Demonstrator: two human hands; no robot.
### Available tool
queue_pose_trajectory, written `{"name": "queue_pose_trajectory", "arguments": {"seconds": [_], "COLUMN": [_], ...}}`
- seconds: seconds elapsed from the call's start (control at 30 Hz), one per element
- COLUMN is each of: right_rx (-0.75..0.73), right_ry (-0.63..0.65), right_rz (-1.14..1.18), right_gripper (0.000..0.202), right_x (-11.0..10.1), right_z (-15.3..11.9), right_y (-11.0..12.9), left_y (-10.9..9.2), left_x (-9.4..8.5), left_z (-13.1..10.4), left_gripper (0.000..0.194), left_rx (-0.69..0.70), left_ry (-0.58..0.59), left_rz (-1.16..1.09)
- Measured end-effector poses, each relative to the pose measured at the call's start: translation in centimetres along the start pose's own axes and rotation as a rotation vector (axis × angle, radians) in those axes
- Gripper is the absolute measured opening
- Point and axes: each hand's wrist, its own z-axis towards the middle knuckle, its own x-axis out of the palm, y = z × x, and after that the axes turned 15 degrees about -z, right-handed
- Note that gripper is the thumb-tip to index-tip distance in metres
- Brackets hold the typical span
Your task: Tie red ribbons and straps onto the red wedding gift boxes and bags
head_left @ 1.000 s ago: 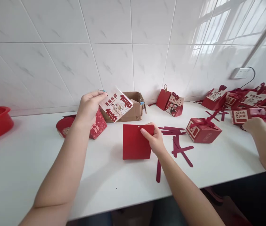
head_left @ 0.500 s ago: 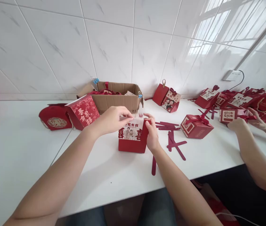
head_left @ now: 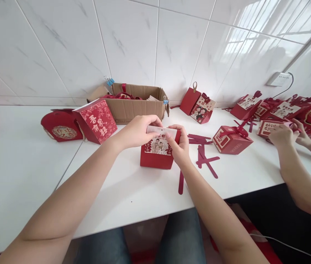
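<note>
A red gift box (head_left: pixel 156 161) with a white printed front, showing a couple and red characters, stands upright on the white table in front of me. My left hand (head_left: pixel 144 131) pinches its top edge at the left, thumb on the front and fingers behind. At the top right corner, my right hand (head_left: pixel 181 145) grips the box with its thumb on the printed face. A small hole shows in the pale top edge between my hands. Right of the box lie several dark red strips (head_left: pixel 207 160), one of them close by my right wrist.
An open cardboard carton (head_left: pixel 136 109) with red items stands behind. Left are a floral red box (head_left: pixel 100 123) and a rounded red box (head_left: pixel 61 126). A ribboned box (head_left: pixel 234 143) sits right. Farther right, a co-worker's hands (head_left: pixel 284 135) hold another box beside a pile of finished-looking boxes.
The view has tipped downward slightly. My left fingers have moved from above the top edge to pinch it, and my right thumb has shifted inward over the front.
</note>
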Motion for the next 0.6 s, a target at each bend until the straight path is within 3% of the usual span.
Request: {"name": "queue_pose_trajectory", "arguments": {"seconds": [0.6], "right_rx": [0.067], "right_ry": [-0.007], "right_rz": [-0.014], "right_gripper": [0.029], "right_x": [0.4], "right_z": [1.3], "right_y": [-0.8], "left_y": [1.4], "left_x": [0.8], "left_z": [1.2], "left_gripper": [0.015], "left_rx": [0.025], "left_ry": [-0.076], "left_rz": [-0.085]}}
